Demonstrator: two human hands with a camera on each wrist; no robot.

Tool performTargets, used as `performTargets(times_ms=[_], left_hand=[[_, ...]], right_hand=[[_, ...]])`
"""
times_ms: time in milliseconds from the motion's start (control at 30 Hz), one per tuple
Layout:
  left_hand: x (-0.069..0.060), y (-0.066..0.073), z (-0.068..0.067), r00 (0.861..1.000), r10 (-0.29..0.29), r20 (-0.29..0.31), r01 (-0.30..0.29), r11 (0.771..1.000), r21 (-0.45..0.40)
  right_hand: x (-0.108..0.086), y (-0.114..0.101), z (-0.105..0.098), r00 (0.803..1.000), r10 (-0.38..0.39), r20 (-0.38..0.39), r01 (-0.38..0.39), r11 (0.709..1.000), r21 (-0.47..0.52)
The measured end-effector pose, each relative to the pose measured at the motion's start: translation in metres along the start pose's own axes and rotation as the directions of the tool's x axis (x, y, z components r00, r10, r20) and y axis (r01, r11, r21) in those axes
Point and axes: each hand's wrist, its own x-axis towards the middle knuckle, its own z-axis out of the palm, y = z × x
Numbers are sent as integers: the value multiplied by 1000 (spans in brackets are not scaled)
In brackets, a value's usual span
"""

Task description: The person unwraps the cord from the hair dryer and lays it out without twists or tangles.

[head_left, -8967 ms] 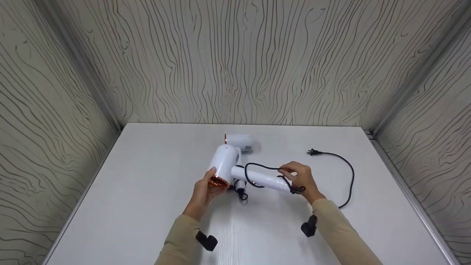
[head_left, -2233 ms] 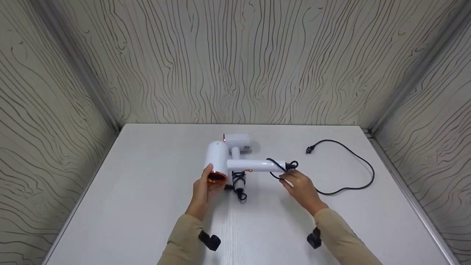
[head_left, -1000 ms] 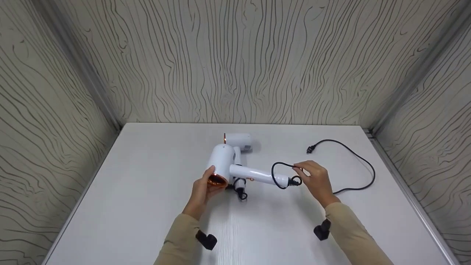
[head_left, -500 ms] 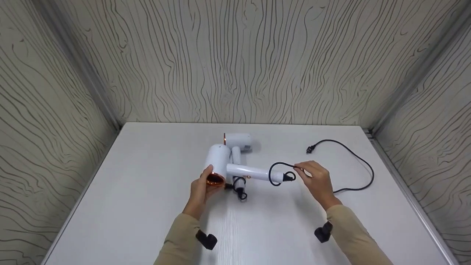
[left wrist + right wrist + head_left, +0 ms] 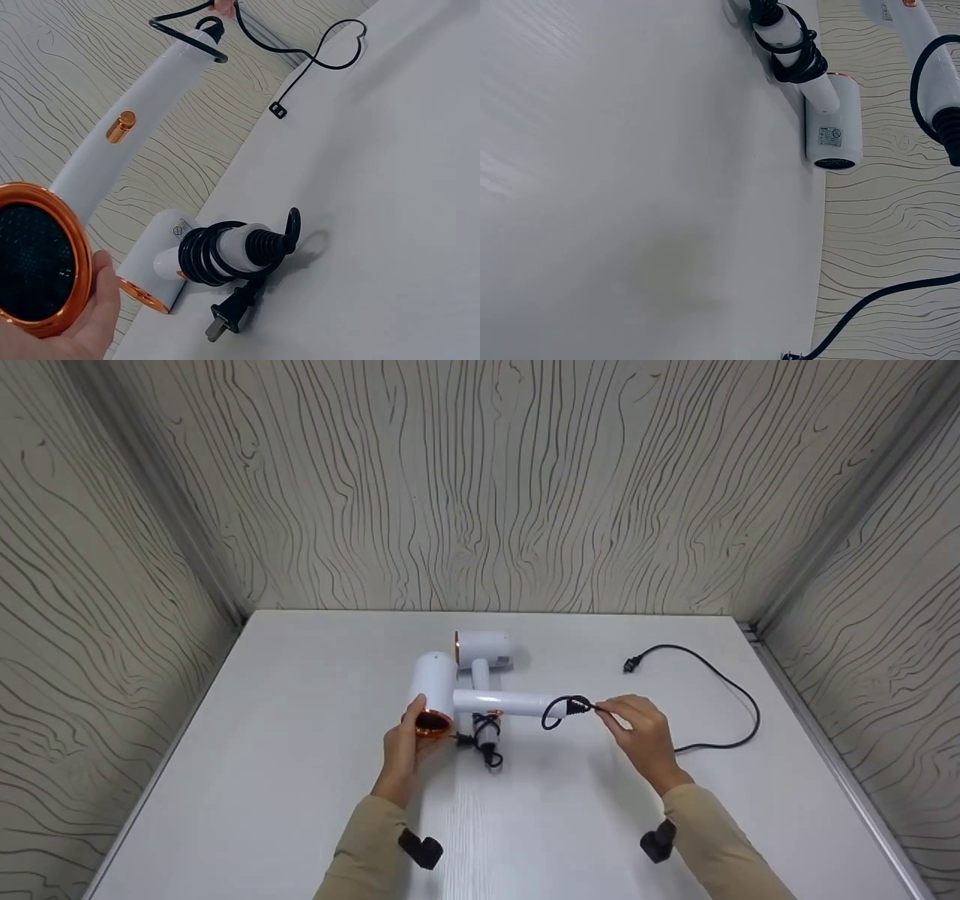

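Above the bench (image 5: 300,780), just below frame centre, the front hair dryer (image 5: 480,701) appears barely wound: its black cord (image 5: 915,285) makes one loop at the handle (image 5: 517,703), the unwound remainder trailing right. The rear hair dryer (image 5: 484,649), at frame centre, appears fully wound. The left hand (image 5: 405,746) grips the front dryer's head (image 5: 433,682); the right hand (image 5: 637,731) pinches the cord

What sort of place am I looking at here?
Probably a booth for tabletop work: wood-grain-patterned walls surround a white table on three sides, and grey strips run down two corners.
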Motion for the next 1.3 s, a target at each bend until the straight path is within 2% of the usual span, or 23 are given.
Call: performTargets(times_ms=[400, 700, 800, 967, 1133, 1300], left_hand=[[0, 3, -1, 1000, -19, -9, 19, 1000, -22], [-3, 7, -2, 999, -28, 20, 28, 1000, -6], [-3, 8, -2, 999, -33, 17, 34, 999, -23], [-3, 12, -2, 1000, -6, 25, 7, 999, -52], [-5, 16, -1, 999, 2, 34, 0, 998, -61], [-6, 20, -1, 1000, 8, 30, -6, 997, -76]], right_hand=[[-9, -4, 9, 998, -62, -13, 61, 996, -67], [-18, 0, 19, 997, -46, 69, 54, 992, -115], [-23, 1, 23, 994, -52, 99, 65, 990, -128], [-31, 2, 29, 987, -63, 149, 88, 982, -168], [-40, 3, 34, 985, -22, 172, 57, 978, -202], [-47, 3, 38, 978, 71, 196, -25, 973, -230]])
